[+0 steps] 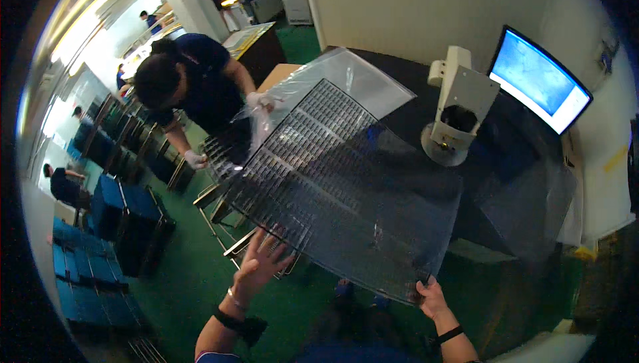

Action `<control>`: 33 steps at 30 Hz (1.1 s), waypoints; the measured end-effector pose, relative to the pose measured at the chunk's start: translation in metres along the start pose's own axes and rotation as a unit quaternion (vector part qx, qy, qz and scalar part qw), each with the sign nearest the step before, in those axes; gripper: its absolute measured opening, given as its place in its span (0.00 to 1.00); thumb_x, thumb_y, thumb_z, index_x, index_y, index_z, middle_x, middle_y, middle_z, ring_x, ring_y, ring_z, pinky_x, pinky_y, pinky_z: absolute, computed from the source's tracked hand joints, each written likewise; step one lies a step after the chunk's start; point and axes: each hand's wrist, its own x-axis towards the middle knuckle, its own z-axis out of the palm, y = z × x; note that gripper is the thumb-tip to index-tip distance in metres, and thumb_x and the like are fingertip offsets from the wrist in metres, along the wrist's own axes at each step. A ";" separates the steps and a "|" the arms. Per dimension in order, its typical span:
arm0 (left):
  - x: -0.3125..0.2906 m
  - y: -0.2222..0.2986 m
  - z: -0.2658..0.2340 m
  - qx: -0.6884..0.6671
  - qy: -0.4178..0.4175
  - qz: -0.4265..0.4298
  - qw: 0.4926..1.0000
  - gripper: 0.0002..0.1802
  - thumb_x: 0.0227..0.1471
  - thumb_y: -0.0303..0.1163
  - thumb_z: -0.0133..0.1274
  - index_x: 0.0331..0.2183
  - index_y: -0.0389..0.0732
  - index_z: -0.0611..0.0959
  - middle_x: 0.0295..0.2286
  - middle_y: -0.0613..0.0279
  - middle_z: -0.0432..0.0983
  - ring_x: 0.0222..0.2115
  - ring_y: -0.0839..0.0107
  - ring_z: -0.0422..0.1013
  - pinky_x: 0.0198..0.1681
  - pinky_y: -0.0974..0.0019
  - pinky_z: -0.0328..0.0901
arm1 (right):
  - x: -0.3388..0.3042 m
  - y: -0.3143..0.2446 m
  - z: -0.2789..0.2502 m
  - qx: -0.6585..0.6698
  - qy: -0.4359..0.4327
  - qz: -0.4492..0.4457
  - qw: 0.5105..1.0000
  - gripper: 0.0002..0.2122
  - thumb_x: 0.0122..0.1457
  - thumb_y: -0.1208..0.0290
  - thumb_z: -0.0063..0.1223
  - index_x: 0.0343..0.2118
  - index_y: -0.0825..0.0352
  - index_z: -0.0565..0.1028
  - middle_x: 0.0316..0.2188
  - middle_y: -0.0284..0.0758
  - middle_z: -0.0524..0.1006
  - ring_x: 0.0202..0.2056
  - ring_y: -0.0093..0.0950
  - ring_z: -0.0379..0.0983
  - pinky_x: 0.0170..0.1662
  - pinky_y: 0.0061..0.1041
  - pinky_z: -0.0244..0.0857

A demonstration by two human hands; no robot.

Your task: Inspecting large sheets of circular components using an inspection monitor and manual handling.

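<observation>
A large, thin, dark sheet [313, 157] with rows of small rectangular cells stretches in front of me, its near half glossy and see-through like film. My right hand [432, 298] pinches its near right corner between thumb and fingers. At the near left edge, my left hand [261, 266] has its fingers spread, with the fingertips at or just under the edge; whether they touch it I cannot tell. Across from me, a co-worker's gloved hand [195, 159] is at the far left end of the sheet. The co-worker's other gloved hand [261, 101] is at crumpled clear plastic film [263, 127].
Clear plastic sheets [373, 87] lie on the dark table [399, 123]. A beige camera-like device on a round base [459, 107] and a lit monitor [540, 80] stand to the right. Metal rack legs [219, 220] are below the sheet; blue stacks [123, 210] stand at left.
</observation>
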 end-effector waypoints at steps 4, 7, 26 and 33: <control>0.047 -0.052 -0.027 0.132 0.154 -0.123 0.971 0.29 0.45 0.37 0.52 0.48 0.43 0.61 0.39 0.59 0.66 0.39 0.64 0.66 0.41 0.56 0.65 | 0.001 0.017 -0.017 -0.016 0.092 0.031 0.995 0.14 0.54 0.76 0.47 0.45 0.63 0.63 0.38 0.32 0.70 0.38 0.27 0.69 0.41 0.31 0.66; 0.082 -0.086 -0.039 0.198 0.227 -0.162 0.940 0.17 0.46 0.30 0.53 0.40 0.41 0.68 0.30 0.66 0.70 0.27 0.77 0.68 0.26 0.71 0.64 | -0.002 0.021 -0.040 -0.005 0.064 0.036 0.997 0.14 0.54 0.76 0.47 0.44 0.65 0.63 0.38 0.33 0.70 0.38 0.27 0.69 0.40 0.31 0.67; 0.040 -0.099 -0.062 0.568 0.301 0.068 0.763 0.25 0.49 0.29 0.49 0.49 0.33 0.64 0.29 0.58 0.74 0.31 0.68 0.71 0.40 0.62 0.66 | 0.044 -0.023 -0.031 -0.280 0.183 -0.156 0.929 0.13 0.53 0.76 0.49 0.42 0.74 0.68 0.27 0.32 0.73 0.26 0.17 0.69 0.29 0.17 0.68; 0.048 -0.121 -0.061 0.603 0.319 0.147 0.716 0.22 0.51 0.28 0.45 0.49 0.32 0.64 0.36 0.51 0.73 0.36 0.68 0.70 0.41 0.69 0.64 | 0.065 -0.039 -0.031 -0.279 0.221 -0.234 0.905 0.21 0.50 0.78 0.52 0.48 0.68 0.62 0.24 0.33 0.74 0.25 0.17 0.69 0.28 0.16 0.65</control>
